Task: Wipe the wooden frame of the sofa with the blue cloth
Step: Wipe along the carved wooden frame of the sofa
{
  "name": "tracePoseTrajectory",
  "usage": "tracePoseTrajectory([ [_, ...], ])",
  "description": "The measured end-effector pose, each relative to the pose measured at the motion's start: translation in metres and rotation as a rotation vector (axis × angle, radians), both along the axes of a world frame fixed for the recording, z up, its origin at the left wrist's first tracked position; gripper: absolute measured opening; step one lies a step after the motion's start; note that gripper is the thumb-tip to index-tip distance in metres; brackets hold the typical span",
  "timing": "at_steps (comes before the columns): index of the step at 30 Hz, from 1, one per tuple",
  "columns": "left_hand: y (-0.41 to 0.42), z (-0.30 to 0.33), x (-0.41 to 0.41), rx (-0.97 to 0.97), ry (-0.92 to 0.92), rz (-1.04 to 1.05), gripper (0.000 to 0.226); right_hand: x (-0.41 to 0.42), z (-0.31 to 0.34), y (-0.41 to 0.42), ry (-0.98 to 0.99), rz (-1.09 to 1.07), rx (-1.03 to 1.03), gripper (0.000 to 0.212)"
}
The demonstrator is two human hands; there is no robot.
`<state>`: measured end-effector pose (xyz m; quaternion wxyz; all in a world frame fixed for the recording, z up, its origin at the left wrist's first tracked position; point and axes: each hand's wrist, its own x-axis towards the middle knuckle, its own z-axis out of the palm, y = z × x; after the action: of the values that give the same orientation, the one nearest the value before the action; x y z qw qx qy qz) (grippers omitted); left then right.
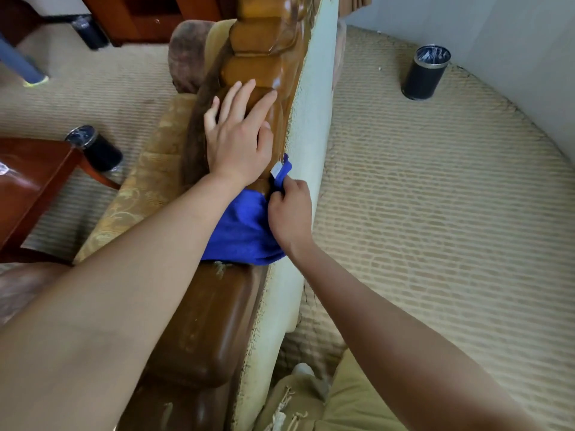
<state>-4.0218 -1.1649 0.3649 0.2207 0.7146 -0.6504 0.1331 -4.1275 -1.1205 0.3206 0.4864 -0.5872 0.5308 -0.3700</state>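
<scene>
Glossy carved wooden sofa frame (pixel 258 73) runs away lengthwise; left hand (pixel 239 141) flat on it, fingers straight; right hand (pixel 287 209) pinches draped blue cloth (pixel 245 228); black cylindrical bin (pixel 424 73) well apart.

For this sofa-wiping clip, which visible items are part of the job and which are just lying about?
Part of the job:
- blue cloth, gripped by the right hand
- wooden frame, with the left hand resting flat on it

Lying about:
- black bin by the wall
- black bin beside the wooden table
- wooden table
</scene>
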Motion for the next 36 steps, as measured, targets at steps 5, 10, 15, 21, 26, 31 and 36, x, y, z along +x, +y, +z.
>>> tracePoseTrajectory([
  [5,0.006,0.017,0.009,0.043,0.419,-0.118,0.054,0.001,-0.001,0.019,0.052,0.02,-0.111,0.015],
  [10,0.043,0.007,0.011,0.017,0.564,-0.116,0.059,-0.004,0.006,0.028,0.231,0.082,-0.253,0.017],
  [15,0.074,-0.014,0.037,0.04,0.691,0.054,0.057,0.025,0.027,0.045,0.3,0.163,-0.462,0.018],
  [21,0.11,-0.012,0.047,0.462,1.04,0.243,0.05,0.033,0.056,0.014,0.184,0.24,-0.175,0.037],
  [26,0.122,-0.019,0.045,0.543,1.25,0.028,0.061,0.043,0.065,0.021,-0.202,0.183,0.189,0.025],
  [31,0.126,-0.038,0.059,0.356,0.829,0.047,0.029,0.044,0.062,0.023,0.064,0.301,-0.081,0.039],
  [36,0.11,-0.022,0.086,-0.149,1.044,0.202,0.017,0.063,0.07,0.018,0.098,0.322,-0.236,0.031],
])
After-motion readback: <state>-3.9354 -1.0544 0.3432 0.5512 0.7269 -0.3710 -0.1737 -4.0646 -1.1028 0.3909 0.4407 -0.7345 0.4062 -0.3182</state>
